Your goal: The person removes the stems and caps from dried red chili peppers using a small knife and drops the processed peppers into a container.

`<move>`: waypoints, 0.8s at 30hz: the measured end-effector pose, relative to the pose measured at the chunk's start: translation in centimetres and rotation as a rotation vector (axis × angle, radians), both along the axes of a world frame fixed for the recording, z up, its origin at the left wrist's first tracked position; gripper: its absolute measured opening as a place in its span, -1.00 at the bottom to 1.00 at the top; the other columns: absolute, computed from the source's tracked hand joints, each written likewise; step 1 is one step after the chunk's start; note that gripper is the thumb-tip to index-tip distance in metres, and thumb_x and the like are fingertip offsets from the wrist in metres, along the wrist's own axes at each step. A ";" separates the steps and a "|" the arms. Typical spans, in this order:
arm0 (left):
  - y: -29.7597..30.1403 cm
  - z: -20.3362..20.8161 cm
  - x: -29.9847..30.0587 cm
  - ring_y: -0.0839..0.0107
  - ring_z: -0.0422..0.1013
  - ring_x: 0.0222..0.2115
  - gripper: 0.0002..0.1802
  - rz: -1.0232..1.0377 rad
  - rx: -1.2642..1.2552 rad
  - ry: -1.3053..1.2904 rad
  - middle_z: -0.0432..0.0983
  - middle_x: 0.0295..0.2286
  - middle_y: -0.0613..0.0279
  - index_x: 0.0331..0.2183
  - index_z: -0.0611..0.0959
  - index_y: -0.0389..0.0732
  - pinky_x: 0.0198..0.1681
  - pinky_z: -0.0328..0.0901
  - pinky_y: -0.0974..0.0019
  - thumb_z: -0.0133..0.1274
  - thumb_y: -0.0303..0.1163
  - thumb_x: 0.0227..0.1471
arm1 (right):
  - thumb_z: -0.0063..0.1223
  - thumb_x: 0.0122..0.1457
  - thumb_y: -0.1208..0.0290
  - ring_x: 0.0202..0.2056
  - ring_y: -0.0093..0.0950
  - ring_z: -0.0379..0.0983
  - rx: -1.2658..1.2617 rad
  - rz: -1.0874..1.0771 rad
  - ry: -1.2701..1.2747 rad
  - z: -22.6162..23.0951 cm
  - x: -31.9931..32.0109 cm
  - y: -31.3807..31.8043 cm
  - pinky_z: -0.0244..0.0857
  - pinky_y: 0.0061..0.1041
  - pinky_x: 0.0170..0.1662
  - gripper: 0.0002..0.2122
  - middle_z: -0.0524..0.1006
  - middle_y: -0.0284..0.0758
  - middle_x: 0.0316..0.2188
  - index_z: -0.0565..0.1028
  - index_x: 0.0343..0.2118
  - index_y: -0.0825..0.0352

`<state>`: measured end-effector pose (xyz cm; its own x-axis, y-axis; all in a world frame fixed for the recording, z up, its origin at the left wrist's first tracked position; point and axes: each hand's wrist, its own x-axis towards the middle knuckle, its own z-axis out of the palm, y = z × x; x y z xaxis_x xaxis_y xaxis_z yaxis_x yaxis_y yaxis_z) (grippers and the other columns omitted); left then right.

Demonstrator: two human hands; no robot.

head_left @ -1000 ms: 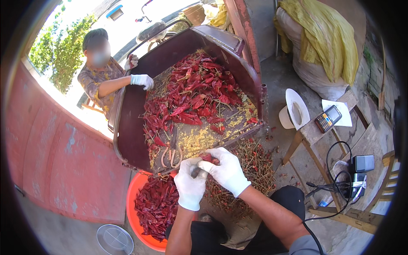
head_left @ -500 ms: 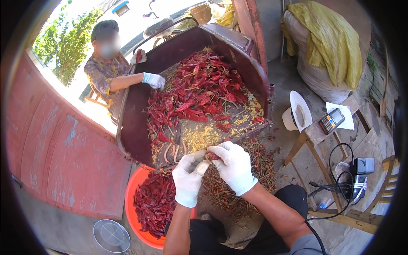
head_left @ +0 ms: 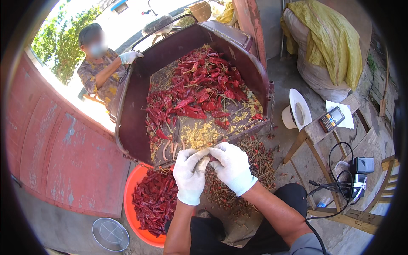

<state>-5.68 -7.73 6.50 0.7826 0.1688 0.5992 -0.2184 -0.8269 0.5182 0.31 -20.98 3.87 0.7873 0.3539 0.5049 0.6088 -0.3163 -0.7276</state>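
Both hands wear white gloves and meet at the near lip of a big dark-red metal bin. The left hand and right hand have their fingers pinched together on a single dried red chili, which is almost wholly covered by the gloves. Only a dark red bit shows between the thumbs, so its long axis and which way its stem points cannot be told.

Just beyond the fingertips, on the bin floor, lie a pair of scissors with pale handles toward the hands and blades pointing away, beside a patch of yellow seeds. Further off, a heap of red chilies fills the middle of the bin.

Below the left hand stands an orange basin holding more chilies; under and right of the right hand lies a litter of stems and scraps on the ground. Well right of the fingers a wooden stool carries a white hat and a small handheld device.

At the bin's far left rim another person's gloved hand rests on the edge. A round wire sieve lies on the ground near the basin.
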 end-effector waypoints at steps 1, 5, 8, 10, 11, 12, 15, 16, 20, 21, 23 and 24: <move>0.2 0.0 0.0 0.30 0.45 -0.33 -0.76 0.007 0.014 -0.020 0.49 -0.34 0.16 -0.22 0.72 -0.24 -0.23 0.36 0.33 0.22 -0.48 -0.02 | 0.23 -0.03 0.44 -0.27 -0.20 0.52 0.029 0.028 0.051 0.2 -0.1 0.0 0.40 -0.26 -0.20 -0.73 0.54 -0.24 -0.35 0.58 -0.20 0.27; -0.1 -0.1 0.7 0.22 0.48 -0.35 -0.81 0.025 0.102 -0.146 0.52 -0.36 0.14 -0.30 0.71 -0.18 -0.26 0.38 0.32 0.26 -0.47 -0.08 | 0.21 0.07 0.33 -0.23 -0.12 0.54 0.011 0.179 0.358 -0.3 0.4 0.0 0.41 -0.26 -0.17 -0.75 0.58 -0.14 -0.28 0.58 -0.22 0.34; 0.0 -0.5 0.7 0.28 0.48 -0.35 -0.86 -0.009 -0.056 -0.098 0.55 -0.38 0.15 -0.31 0.67 -0.23 -0.24 0.37 0.34 0.20 -0.45 0.01 | 0.20 0.06 0.34 -0.31 -0.13 0.53 0.047 0.154 0.231 -0.9 0.3 0.1 0.41 -0.25 -0.24 -0.78 0.57 -0.18 -0.37 0.57 -0.26 0.31; -0.1 -0.5 0.4 0.37 0.47 -0.35 -0.87 -0.014 -0.312 -0.019 0.56 -0.39 0.19 -0.30 0.64 -0.27 -0.24 0.36 0.37 0.14 -0.43 0.09 | 0.20 0.04 0.35 -0.38 -0.16 0.52 0.027 0.106 0.059 -0.9 -0.3 0.5 0.39 -0.25 -0.31 -0.82 0.53 -0.21 -0.44 0.55 -0.30 0.28; -0.6 -0.2 0.2 0.41 0.46 -0.35 -0.85 -0.011 -0.488 0.022 0.57 -0.40 0.22 -0.30 0.63 -0.29 -0.25 0.35 0.38 0.10 -0.41 0.14 | 0.20 0.04 0.36 -0.41 -0.17 0.51 0.014 0.079 -0.026 -0.9 -0.5 0.6 0.38 -0.25 -0.34 -0.84 0.51 -0.23 -0.47 0.53 -0.33 0.26; -0.9 0.0 0.1 0.46 0.45 -0.35 -0.83 -0.008 -0.665 0.063 0.57 -0.40 0.24 -0.30 0.62 -0.31 -0.25 0.35 0.39 0.07 -0.39 0.18 | 0.20 0.04 0.36 -0.43 -0.19 0.50 0.008 0.065 -0.065 -0.8 -0.6 0.7 0.37 -0.25 -0.37 -0.85 0.49 -0.25 -0.50 0.52 -0.34 0.25; -0.6 -0.6 0.3 0.47 0.42 -0.39 -0.76 -0.100 -0.979 0.071 0.52 -0.37 0.24 -0.26 0.58 -0.31 -0.26 0.34 0.37 -0.01 -0.31 0.26 | 0.19 0.03 0.39 -0.49 -0.23 0.47 0.027 0.029 -0.182 -0.4 -1.0 0.8 0.33 -0.27 -0.44 -0.88 0.45 -0.28 -0.55 0.51 -0.37 0.23; -0.4 -1.0 0.4 0.43 0.43 -0.40 -0.76 -0.136 -1.099 0.078 0.51 -0.35 0.23 -0.24 0.57 -0.31 -0.24 0.34 0.34 -0.01 -0.30 0.26 | 0.18 0.03 0.39 -0.50 -0.23 0.47 0.029 0.017 -0.194 -0.3 -1.1 1.0 0.33 -0.27 -0.44 -0.88 0.45 -0.28 -0.55 0.50 -0.37 0.23; -0.2 -1.8 1.0 0.46 0.40 -0.38 -0.75 -0.222 -1.379 0.021 0.51 -0.37 0.20 -0.26 0.56 -0.34 -0.24 0.30 0.38 -0.02 -0.31 0.27 | 0.22 0.04 0.40 -0.50 -0.28 0.50 0.071 -0.011 -0.163 -0.3 -1.2 1.3 0.34 -0.33 -0.44 -0.87 0.48 -0.27 -0.54 0.56 -0.34 0.26; -0.1 -1.9 1.1 0.45 0.40 -0.38 -0.75 -0.241 -1.418 0.014 0.51 -0.37 0.20 -0.25 0.56 -0.34 -0.24 0.30 0.37 -0.02 -0.31 0.27 | 0.24 0.05 0.40 -0.49 -0.29 0.51 0.089 -0.013 -0.137 -0.4 -1.3 1.4 0.35 -0.37 -0.44 -0.86 0.51 -0.26 -0.54 0.59 -0.32 0.27; 0.0 -2.1 1.3 0.45 0.40 -0.37 -0.76 -0.238 -1.445 0.015 0.51 -0.37 0.21 -0.25 0.56 -0.33 -0.23 0.30 0.37 -0.01 -0.31 0.27 | 0.22 0.08 0.39 -0.45 -0.32 0.55 0.216 0.063 0.148 -0.3 -1.7 1.7 0.39 -0.40 -0.37 -0.81 0.56 -0.25 -0.50 0.61 -0.25 0.34; 0.1 -2.1 1.4 0.45 0.40 -0.38 -0.76 -0.216 -1.431 0.022 0.51 -0.38 0.21 -0.26 0.56 -0.32 -0.24 0.30 0.37 0.00 -0.31 0.26 | 0.21 0.10 0.39 -0.44 -0.33 0.56 0.280 0.102 0.290 -0.3 -1.9 1.9 0.41 -0.42 -0.34 -0.78 0.59 -0.24 -0.48 0.61 -0.22 0.38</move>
<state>-4.24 -7.59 4.40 0.8765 0.4812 0.0088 -0.2507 0.4408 0.8619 -1.62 -19.09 3.56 0.8789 0.3179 0.3556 0.3842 -0.0301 -0.9228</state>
